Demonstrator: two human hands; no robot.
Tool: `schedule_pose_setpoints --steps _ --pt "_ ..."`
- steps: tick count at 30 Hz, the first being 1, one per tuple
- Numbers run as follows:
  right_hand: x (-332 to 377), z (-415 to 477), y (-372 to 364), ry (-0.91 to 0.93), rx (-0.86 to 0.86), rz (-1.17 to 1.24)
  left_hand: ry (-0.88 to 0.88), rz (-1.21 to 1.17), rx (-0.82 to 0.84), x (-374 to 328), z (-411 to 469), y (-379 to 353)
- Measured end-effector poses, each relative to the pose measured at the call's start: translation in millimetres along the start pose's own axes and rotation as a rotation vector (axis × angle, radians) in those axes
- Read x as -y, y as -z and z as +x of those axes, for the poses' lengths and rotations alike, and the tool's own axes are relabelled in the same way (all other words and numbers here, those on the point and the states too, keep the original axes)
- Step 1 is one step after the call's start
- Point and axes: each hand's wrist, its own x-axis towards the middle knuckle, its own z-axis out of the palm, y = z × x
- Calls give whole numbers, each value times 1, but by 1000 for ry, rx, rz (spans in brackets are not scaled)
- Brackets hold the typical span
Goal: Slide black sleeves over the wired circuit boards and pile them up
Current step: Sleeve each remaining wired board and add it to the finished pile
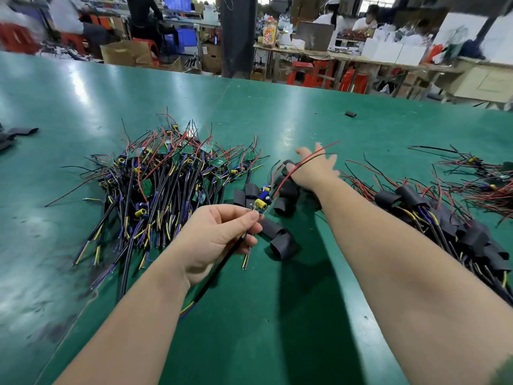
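Left hand (222,237) is pinching a wired circuit board (262,200) at its cable end, holding it over the green table (277,315); right hand (315,168) is reaching out, fingers spread and straight, over the loose black sleeves (286,195), gripping nothing; the board's red lead (305,159) is crossing it. Unsleeved boards (166,176) are lying heaped at left; sleeved boards (444,218) are lying heaped at right.

The counter (277,112) was glossy teal-green. The bare boards (166,162) toward its left edge were green, with yellow and blue capacitors (141,212); their leads (127,195) were red, black, purple and yellow. The held board (262,200) in the left hand (219,237) bore blue and yellow parts. The loose sleeves (283,245) at centre were matt black.
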Motion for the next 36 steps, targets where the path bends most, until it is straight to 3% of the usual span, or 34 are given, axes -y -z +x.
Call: schedule_pose_setpoints --steps 4,11,17,23,29,33,36 --pt "-6 20 -7 -66 121 8 -1 -63 -1 -4 0 3" --pt "23 -29 -9 219 260 7 -6 -75 -18 -9 0 4" --pt "37 -95 -13 509 114 64 -39 -133 -72 -11 -3 5" --pt "29 -111 4 397 -68 399 -21 -45 -77 -9 -4 5" --pt "21 -126 31 252 -69 840 -58 -22 -72 -12 -4 8" --pt "-2 -155 42 380 -194 481 -71 -15 -35 -12 -4 6" --pt "-14 -181 36 411 -73 276 -70 17 -18 -11 -4 5"
